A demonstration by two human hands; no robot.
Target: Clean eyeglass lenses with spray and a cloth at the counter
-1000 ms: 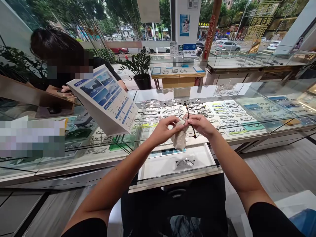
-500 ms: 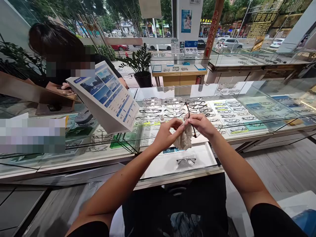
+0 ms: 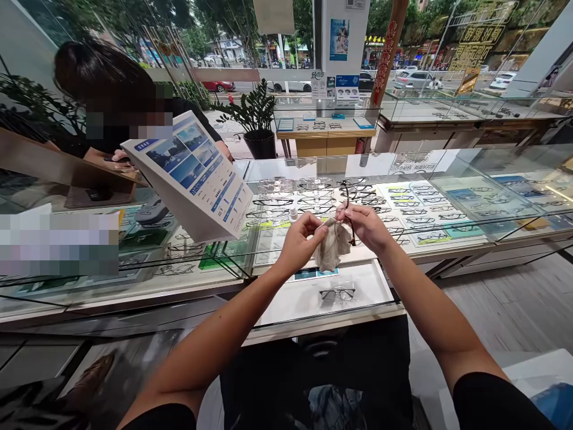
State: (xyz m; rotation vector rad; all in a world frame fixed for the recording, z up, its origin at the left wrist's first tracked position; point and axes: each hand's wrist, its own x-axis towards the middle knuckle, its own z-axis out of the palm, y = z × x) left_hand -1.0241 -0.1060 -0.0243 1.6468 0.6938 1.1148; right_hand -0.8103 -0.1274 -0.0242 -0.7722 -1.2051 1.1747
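My left hand [image 3: 301, 240] pinches a crumpled beige cloth [image 3: 330, 249] against a pair of dark-framed glasses [image 3: 348, 222]. My right hand [image 3: 364, 225] grips those glasses by the frame, one temple arm sticking up above my fingers. Both hands are closed and meet above the glass counter [image 3: 416, 239]. Below them a second pair of glasses [image 3: 336, 294] lies on a pulled-out white tray [image 3: 371, 286].
Under the counter glass lie rows of several glasses [image 3: 308, 194]. A standing printed card [image 3: 192, 176] leans at the left. Behind it a person in black [image 3: 111, 101] bends over the counter. A potted plant [image 3: 253, 119] and more showcases [image 3: 322, 128] stand beyond.
My hands have kept working the cloth over the glasses; the cloth has shifted a little and the upright temple arm has tilted slightly right. The view has dipped a bit.
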